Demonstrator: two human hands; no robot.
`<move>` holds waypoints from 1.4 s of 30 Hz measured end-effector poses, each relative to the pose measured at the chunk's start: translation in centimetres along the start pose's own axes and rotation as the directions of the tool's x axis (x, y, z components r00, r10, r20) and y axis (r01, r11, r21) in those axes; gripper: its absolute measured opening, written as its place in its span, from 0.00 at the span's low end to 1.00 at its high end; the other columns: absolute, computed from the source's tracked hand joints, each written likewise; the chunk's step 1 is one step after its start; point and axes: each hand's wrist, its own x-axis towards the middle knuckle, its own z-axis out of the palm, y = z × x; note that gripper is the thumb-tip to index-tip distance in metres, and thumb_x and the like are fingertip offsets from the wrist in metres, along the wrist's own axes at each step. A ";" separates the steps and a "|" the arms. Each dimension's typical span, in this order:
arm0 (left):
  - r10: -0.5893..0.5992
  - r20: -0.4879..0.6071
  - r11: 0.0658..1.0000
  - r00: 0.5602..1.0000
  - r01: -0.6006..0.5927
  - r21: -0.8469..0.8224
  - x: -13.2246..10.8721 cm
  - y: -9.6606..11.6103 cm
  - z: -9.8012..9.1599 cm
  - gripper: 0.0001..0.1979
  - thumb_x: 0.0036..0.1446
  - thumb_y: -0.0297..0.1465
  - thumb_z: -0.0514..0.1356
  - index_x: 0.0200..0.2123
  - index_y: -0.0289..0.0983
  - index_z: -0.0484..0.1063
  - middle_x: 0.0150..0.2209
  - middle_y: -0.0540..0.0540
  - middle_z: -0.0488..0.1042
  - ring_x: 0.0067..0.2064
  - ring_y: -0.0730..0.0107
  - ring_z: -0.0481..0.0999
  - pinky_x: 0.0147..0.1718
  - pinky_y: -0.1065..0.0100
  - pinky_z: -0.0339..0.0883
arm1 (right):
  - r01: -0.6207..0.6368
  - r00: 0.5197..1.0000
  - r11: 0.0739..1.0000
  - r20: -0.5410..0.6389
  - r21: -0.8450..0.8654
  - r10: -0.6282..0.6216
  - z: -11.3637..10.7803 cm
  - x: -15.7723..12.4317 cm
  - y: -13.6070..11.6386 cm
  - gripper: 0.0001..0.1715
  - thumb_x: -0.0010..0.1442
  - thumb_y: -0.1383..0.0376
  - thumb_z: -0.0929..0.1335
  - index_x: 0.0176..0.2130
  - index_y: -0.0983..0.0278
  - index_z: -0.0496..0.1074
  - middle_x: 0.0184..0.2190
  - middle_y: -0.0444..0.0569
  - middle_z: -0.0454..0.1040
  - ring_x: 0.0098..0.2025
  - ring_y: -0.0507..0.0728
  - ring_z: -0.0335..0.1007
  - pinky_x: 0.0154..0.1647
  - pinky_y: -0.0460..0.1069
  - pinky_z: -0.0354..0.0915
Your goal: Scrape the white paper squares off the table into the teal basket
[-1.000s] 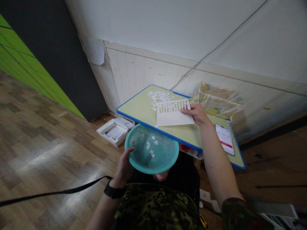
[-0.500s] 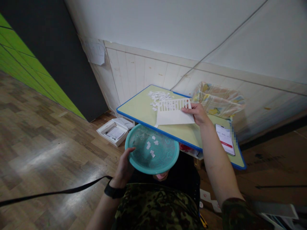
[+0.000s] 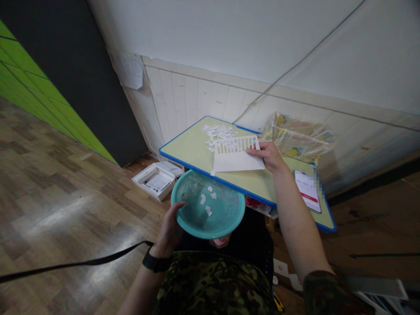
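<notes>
My left hand (image 3: 172,225) grips the left rim of a round turquoise plastic colander (image 3: 226,218), its thumb over the edge. Several white paper scraps (image 3: 203,199) lie inside. The colander sits just below the table's front edge, above my lap. My right hand (image 3: 269,155) pinches the right side of a white slotted card (image 3: 239,162), which lies over the table with its row of cut-out slots facing away from me. Behind the card is a loose heap of white paper scraps (image 3: 218,131). One small scrap (image 3: 213,173) shows at the card's lower left corner, by the table edge.
The small yellow-green table (image 3: 187,142) has a blue rim and stands near the wall. A cloth-lined basket (image 3: 297,138) is at its back right, a phone (image 3: 307,191) at its right end. An opened white box (image 3: 154,180) rests on the wooden floor to the left.
The card has shifted slightly left and towards me with my right hand, and a scrap at its lower left corner shows more. My left hand and the colander have stayed put.
</notes>
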 end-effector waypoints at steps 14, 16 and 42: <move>0.002 0.004 1.000 1.000 -0.002 -0.014 -0.4 0.2 0.5 0.08 0.59 0.26 0.63 0.38 0.35 0.83 0.32 0.41 0.87 0.32 0.55 0.85 0.43 0.58 0.81 | 0.034 0.997 0.999 -0.065 0.036 -0.032 -1.1 0.6 1.0 0.25 0.36 0.52 0.84 0.32 0.63 0.84 0.30 0.48 0.82 0.30 0.57 0.74 0.32 0.51 0.68; 0.000 -0.010 1.000 1.000 0.000 -0.009 -0.4 0.2 0.6 0.08 0.59 0.26 0.62 0.37 0.35 0.83 0.30 0.42 0.86 0.31 0.56 0.85 0.43 0.58 0.81 | 0.035 0.998 0.998 -0.060 0.048 -0.032 -1.3 0.8 1.2 0.24 0.37 0.54 0.84 0.33 0.63 0.84 0.30 0.48 0.82 0.29 0.56 0.74 0.32 0.51 0.68; -0.005 -0.018 0.999 1.000 0.004 -0.050 0.8 0.0 -1.0 0.07 0.57 0.25 0.64 0.38 0.29 0.81 0.31 0.39 0.86 0.31 0.56 0.85 0.38 0.59 0.81 | 0.174 0.985 0.980 0.028 -0.091 -0.173 0.3 0.8 1.5 0.23 0.42 0.49 0.82 0.28 0.64 0.82 0.26 0.44 0.75 0.30 0.52 0.64 0.32 0.48 0.56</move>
